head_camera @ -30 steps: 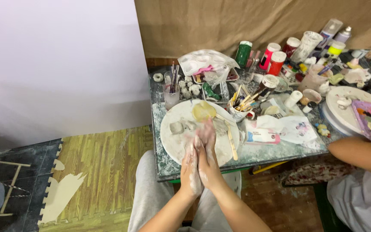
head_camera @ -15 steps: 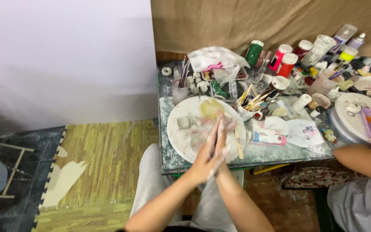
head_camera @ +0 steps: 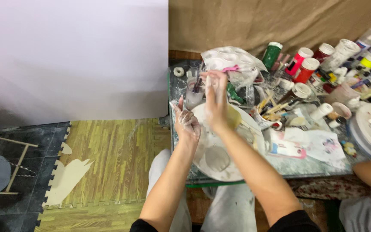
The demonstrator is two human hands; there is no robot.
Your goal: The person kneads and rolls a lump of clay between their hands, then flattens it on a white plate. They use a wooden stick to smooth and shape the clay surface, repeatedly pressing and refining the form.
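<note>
Left hand (head_camera: 187, 122): held open, clay-smeared, fingers raised, nothing gripped | right hand (head_camera: 215, 99): held open and flat, fingers stretched out, empty | both are poised over the round white clay-dusted board (head_camera: 218, 160) | board is set at the near edge of the cluttered glass-topped surface (head_camera: 305, 165).

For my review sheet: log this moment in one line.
left hand: clay-smeared, raised, empty | right hand: raised, empty | below: round white board | beside: clear brush cup
</note>
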